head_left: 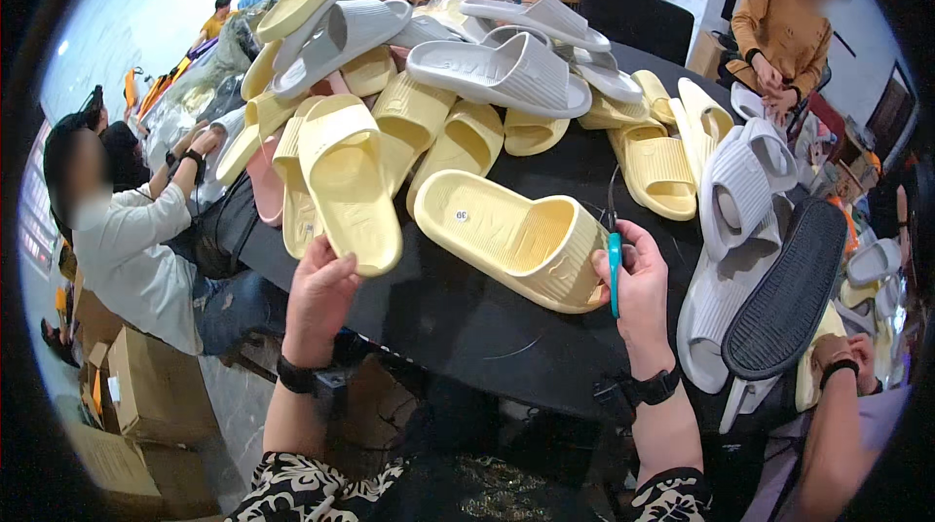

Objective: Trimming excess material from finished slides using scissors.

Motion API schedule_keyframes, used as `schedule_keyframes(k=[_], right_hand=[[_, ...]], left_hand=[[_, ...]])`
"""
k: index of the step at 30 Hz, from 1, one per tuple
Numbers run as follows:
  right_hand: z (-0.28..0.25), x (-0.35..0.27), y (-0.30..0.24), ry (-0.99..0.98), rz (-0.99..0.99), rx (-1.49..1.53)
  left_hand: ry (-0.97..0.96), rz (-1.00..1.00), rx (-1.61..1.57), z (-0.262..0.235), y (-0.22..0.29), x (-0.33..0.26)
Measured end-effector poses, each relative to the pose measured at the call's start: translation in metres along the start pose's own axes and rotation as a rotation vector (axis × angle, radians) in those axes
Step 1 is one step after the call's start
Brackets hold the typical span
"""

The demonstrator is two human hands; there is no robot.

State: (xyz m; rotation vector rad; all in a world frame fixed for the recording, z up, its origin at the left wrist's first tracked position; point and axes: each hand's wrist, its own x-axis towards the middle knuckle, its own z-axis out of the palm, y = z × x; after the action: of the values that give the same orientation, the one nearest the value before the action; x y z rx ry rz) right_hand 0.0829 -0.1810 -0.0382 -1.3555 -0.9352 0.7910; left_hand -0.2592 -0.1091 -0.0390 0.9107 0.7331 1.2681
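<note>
My left hand (323, 290) pinches the heel end of a pale yellow slide slipper (351, 167), its toe leaning on the pile. In my right hand (638, 279) is a pair of small scissors (615, 274) with a teal handle and a thin dark blade pointing away from me. The fingers of that hand also reach the toe of a second yellow slipper (506, 240), which lies sole down across the table before me, its heel toward the left. My right palm hides part of the scissors.
Yellow and grey slippers heap up at the back of the black table (467, 327), among them a grey slipper (502, 74). At right lie more grey slippers and one with its black sole (787, 288) up. People sit around the table. Cardboard boxes (161, 386) stand at lower left.
</note>
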Motion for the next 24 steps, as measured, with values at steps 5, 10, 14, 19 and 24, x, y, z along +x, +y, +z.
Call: schedule_keyframes(k=[5, 10, 14, 19, 24], right_hand=[[0.006, 0.000, 0.003, -0.064, 0.058, 0.127], [0.005, -0.004, 0.010, 0.014, 0.043, 0.166], [0.004, -0.008, 0.013, 0.055, 0.054, 0.277], [0.007, -0.007, 0.020, 0.027, 0.057, 0.298], [0.013, -0.013, 0.011, -0.004, 0.126, 0.357]], left_hand=[[-0.067, 0.050, 0.044, 0.034, -0.021, -0.006], [-0.141, 0.045, 0.097, 0.068, -0.040, -0.012], [-0.189, 0.089, 0.319, 0.088, -0.050, -0.017], [-0.183, 0.192, 0.428, 0.098, -0.062, -0.021], [-0.161, 0.191, 0.622, 0.108, -0.063, -0.021]])
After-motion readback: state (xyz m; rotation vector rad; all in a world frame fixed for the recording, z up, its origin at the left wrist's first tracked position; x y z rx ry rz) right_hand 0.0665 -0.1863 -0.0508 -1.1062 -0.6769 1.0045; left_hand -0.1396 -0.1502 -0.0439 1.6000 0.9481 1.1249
